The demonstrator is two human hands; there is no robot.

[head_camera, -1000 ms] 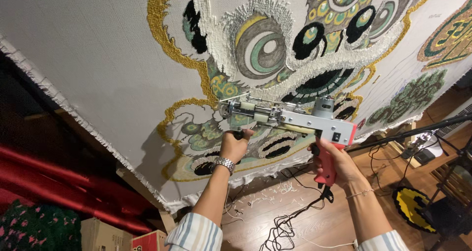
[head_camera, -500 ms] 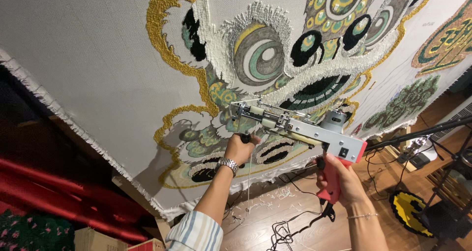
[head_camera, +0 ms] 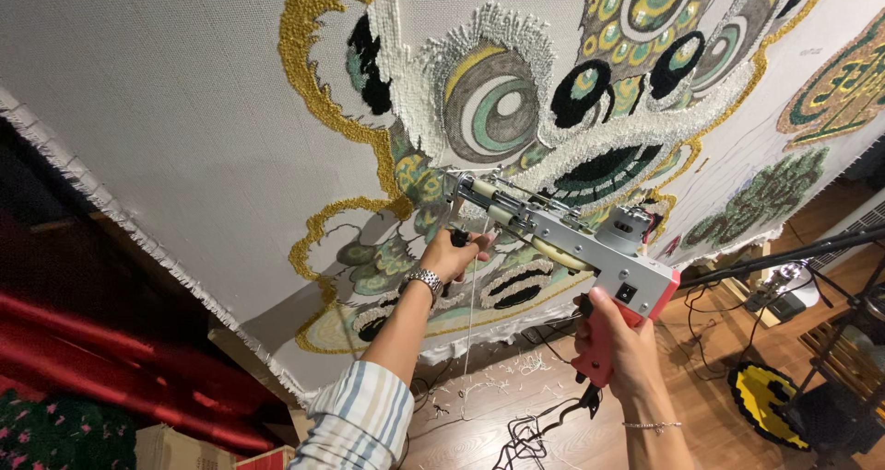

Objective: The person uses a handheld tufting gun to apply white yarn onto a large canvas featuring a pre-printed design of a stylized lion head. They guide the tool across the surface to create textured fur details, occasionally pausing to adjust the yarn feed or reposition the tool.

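The wooden floor [head_camera: 737,341] in the lower right of the frame carries black cables [head_camera: 530,433], scattered yarn scraps [head_camera: 502,378] and a round yellow-black rug [head_camera: 770,401].

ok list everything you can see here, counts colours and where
tufting gun: one, grey metal with a red grip, centre, nose against the cloth
tufting cloth: one, pale grey, stretched across most of the view, with a gold, green, black and white tufted design
yarn strand: one, pale, hanging below the gun's front
power cable: one, black, trailing from the grip to the wooden floor
small round rug: one, yellow and black, on the floor at lower right
red drape: one, lower left
wristwatch: one, silver, on the left wrist
left hand: on the gun's black front handle
right hand: around the red grip
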